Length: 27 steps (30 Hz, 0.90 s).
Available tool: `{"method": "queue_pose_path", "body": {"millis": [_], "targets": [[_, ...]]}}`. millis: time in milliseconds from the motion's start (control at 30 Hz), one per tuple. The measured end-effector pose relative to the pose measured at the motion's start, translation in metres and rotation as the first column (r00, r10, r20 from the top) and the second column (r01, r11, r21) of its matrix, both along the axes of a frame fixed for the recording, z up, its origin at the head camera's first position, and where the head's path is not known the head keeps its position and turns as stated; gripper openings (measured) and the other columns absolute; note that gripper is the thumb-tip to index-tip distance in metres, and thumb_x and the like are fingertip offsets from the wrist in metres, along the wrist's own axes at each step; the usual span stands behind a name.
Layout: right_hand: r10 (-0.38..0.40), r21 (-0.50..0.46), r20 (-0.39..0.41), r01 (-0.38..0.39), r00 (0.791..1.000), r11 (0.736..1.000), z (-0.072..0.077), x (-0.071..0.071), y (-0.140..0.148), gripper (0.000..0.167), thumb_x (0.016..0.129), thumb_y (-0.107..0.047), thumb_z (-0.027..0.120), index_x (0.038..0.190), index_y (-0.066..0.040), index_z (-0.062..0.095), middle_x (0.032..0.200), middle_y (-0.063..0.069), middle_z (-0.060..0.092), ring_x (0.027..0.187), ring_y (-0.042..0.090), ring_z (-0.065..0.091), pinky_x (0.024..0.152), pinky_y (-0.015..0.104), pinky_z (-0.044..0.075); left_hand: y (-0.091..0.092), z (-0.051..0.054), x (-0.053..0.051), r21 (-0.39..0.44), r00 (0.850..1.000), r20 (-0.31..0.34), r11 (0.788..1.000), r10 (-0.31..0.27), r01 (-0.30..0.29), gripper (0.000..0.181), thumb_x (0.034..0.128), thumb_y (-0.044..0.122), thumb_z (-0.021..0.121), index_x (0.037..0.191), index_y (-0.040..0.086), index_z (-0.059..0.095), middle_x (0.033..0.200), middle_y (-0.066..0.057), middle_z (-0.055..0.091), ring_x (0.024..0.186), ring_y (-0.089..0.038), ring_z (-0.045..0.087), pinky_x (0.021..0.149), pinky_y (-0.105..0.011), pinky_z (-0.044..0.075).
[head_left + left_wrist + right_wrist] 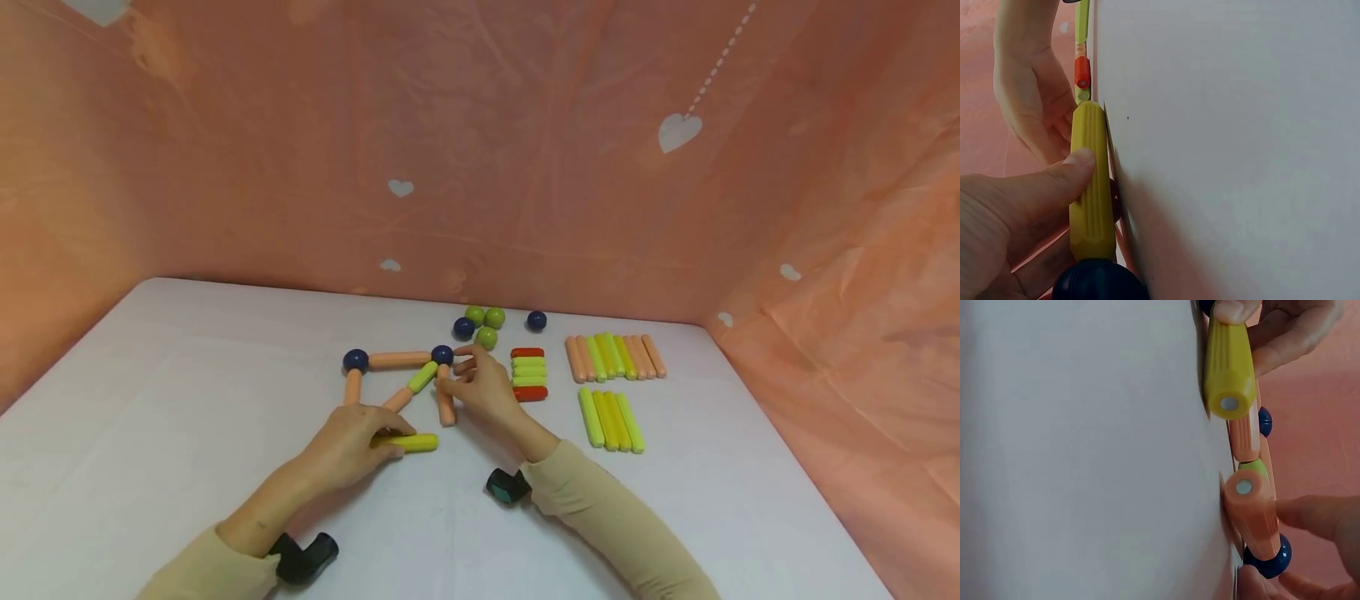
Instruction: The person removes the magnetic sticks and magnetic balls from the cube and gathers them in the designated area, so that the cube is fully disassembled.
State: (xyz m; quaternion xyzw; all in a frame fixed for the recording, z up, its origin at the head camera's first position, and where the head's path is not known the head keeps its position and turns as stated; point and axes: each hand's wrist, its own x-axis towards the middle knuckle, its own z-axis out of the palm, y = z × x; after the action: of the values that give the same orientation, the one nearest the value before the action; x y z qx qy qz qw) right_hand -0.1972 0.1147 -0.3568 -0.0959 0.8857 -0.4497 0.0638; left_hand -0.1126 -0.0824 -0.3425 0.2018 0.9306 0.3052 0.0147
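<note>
My left hand [352, 446] pinches a yellow grooved stick [418, 442] between thumb and fingers, low over the white table. In the left wrist view a dark blue ball [1100, 281] sits at that stick's near end. My right hand [483, 387] holds an orange stick [447, 408], its thumb against the side and its other fingers around a dark blue ball [442, 355] at the stick's far end. From this ball, another orange stick [401, 360] runs left to a second blue ball [356, 361]. A green-and-orange diagonal piece [423, 377] lies between the hands.
Green balls [487, 337] and blue balls [537, 321] lie toward the back edge. Short red and green sticks [529, 372] lie right of the right hand. Farther right are two rows of long sticks, one mixed orange and yellow [615, 358], one yellow-green [611, 421].
</note>
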Motion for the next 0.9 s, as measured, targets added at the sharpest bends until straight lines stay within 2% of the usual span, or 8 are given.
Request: {"method": "queue_pose_path", "body": {"millis": [100,233,433,567,700,800,900], "targets": [[-0.006,0.009,-0.004,0.006,1.000,1.000,0.000,0.001,-0.002,0.053,0.081,-0.021,0.075,0.126,-0.003,0.052,0.100,0.013,0.066,0.084,0.020,0.061,0.068,0.027,0.052,0.000,0.000,0.000,-0.001,1.000,-0.005,1.000,-0.004,0.004,0.018,0.0799,0.008,0.076,0.098,0.011,0.075,0.094,0.000,0.073,0.089,-0.019,0.066,0.079,-0.043,0.053],[-0.017,0.026,-0.002,0.017,1.000,1.000,0.000,0.000,-0.002,0.049,0.084,-0.022,0.071,0.126,-0.004,0.054,0.092,0.009,0.065,0.079,0.017,0.060,0.065,0.023,0.048,0.001,0.000,0.000,-0.007,1.000,-0.010,1.000,-0.001,0.001,0.018,0.0799,0.008,0.076,0.098,0.011,0.075,0.095,-0.001,0.073,0.091,-0.020,0.067,0.080,-0.044,0.053],[-0.027,0.085,-0.011,0.028,1.000,0.996,0.004,-0.001,0.000,0.041,0.091,-0.028,0.063,0.127,-0.010,0.061,0.095,0.009,0.065,0.086,0.019,0.059,0.070,0.028,0.049,0.001,0.001,0.001,-0.004,1.000,-0.009,1.000,-0.006,0.006,0.018,0.0801,0.009,0.076,0.098,0.012,0.075,0.094,0.000,0.073,0.089,-0.020,0.066,0.079,-0.043,0.053],[0.003,0.095,-0.016,-0.001,1.000,0.995,0.007,-0.001,0.004,0.037,0.094,-0.026,0.061,0.127,-0.010,0.063,0.101,0.009,0.066,0.085,0.017,0.058,0.067,0.023,0.047,0.000,0.001,0.000,-0.008,1.000,-0.007,1.000,-0.004,0.004,0.019,0.0800,0.009,0.076,0.098,0.012,0.075,0.093,0.001,0.073,0.089,-0.020,0.066,0.079,-0.044,0.053],[0.060,0.090,-0.069,-0.054,0.996,0.994,0.007,-0.002,0.008,0.034,0.096,-0.019,0.058,0.126,-0.005,0.063,0.092,0.012,0.065,0.075,0.018,0.053,0.058,0.021,0.039,0.000,0.000,0.000,-0.007,1.000,-0.007,1.000,-0.011,0.010,0.019,0.0799,0.009,0.076,0.099,0.012,0.075,0.093,0.001,0.073,0.090,-0.021,0.066,0.080,-0.044,0.053],[0.068,0.079,-0.072,-0.062,0.995,0.995,0.006,-0.001,0.011,0.034,0.097,-0.022,0.056,0.127,-0.007,0.062,0.100,0.012,0.065,0.082,0.020,0.054,0.066,0.024,0.043,0.000,0.000,0.000,-0.008,1.000,-0.012,1.000,-0.010,0.010,0.019,0.0798,0.009,0.076,0.098,0.012,0.075,0.094,0.000,0.073,0.091,-0.021,0.066,0.080,-0.045,0.053],[0.040,0.052,-0.040,-0.038,0.998,0.998,0.005,0.002,0.018,0.035,0.098,-0.027,0.054,0.129,-0.012,0.061,0.115,0.010,0.062,0.096,0.022,0.055,0.082,0.033,0.049,-0.001,0.000,0.001,-0.012,1.000,-0.011,1.000,-0.008,0.007,0.019,0.0800,0.009,0.076,0.098,0.012,0.075,0.094,0.000,0.073,0.091,-0.022,0.066,0.080,-0.045,0.053]]}}
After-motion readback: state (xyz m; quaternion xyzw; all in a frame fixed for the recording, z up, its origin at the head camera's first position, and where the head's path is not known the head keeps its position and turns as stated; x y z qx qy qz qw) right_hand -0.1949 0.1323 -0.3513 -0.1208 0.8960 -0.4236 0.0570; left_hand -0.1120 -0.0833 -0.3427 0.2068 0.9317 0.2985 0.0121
